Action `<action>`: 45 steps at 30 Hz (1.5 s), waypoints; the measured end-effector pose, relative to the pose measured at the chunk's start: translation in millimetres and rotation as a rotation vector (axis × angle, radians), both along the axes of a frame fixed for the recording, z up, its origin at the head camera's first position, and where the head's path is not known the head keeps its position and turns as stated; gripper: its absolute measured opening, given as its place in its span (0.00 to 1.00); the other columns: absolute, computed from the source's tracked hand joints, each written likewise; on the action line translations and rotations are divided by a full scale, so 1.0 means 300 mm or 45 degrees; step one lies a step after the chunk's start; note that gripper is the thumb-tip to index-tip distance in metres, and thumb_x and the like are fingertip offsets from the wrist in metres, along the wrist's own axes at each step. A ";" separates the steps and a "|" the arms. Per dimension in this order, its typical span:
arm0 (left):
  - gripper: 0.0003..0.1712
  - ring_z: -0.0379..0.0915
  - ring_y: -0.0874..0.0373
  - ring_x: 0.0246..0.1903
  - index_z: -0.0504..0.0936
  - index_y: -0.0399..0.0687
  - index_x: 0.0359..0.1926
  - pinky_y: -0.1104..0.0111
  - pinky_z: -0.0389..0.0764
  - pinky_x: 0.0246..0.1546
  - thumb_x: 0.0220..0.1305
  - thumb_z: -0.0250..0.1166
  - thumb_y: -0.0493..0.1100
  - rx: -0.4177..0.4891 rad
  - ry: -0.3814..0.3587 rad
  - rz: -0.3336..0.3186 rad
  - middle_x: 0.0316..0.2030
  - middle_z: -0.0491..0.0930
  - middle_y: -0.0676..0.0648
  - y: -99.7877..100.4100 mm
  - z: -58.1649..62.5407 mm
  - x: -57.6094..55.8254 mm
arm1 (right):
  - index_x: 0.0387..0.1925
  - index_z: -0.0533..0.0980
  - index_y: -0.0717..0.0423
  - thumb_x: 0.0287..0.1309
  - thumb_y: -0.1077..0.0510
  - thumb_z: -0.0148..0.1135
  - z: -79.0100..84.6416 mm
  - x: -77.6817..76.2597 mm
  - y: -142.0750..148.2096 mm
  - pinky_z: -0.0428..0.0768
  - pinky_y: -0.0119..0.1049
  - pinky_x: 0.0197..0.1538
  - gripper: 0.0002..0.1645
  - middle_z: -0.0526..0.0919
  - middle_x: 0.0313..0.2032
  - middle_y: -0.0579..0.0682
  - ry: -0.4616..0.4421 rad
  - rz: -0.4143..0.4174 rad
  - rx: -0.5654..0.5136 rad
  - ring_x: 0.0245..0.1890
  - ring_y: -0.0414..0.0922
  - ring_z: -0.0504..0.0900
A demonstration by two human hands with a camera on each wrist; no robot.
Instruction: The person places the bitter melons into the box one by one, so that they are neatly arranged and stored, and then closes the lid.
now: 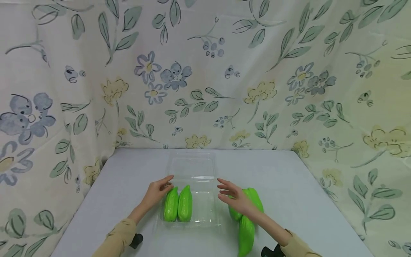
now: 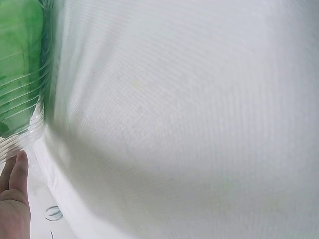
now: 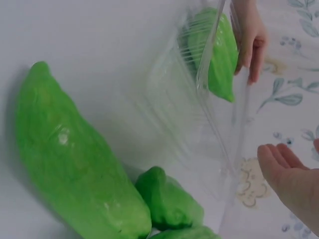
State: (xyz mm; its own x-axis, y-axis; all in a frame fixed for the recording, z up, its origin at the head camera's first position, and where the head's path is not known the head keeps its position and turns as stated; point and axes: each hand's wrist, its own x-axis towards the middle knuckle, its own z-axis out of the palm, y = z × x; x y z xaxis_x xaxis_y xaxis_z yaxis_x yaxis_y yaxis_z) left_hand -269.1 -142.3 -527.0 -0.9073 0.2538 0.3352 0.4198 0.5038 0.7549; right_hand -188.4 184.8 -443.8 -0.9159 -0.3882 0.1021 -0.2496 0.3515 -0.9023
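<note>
Two green fruits [image 1: 185, 204] lengthwise in clear box [image 1: 206, 206], probably to share its width, just beside unclenched left grip [image 1: 157, 190]; three loose fruits [image 1: 246, 235] near empty, relaxed right grip [image 1: 237, 198].

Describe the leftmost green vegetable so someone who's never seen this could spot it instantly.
Start at the white table, then the open clear plastic container on it. In the container's near half, the leftmost green vegetable lies beside one other vegetable. Of the two, it is the one nearer the person's left hand.
</note>
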 end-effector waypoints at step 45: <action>0.25 0.82 0.49 0.45 0.75 0.39 0.60 0.61 0.82 0.44 0.61 0.65 0.39 0.001 0.006 0.001 0.54 0.79 0.40 -0.002 -0.008 0.000 | 0.71 0.56 0.53 0.66 0.46 0.55 -0.020 -0.064 0.352 0.71 0.57 0.61 0.37 0.62 0.66 0.69 -0.142 -0.658 0.186 0.65 0.65 0.64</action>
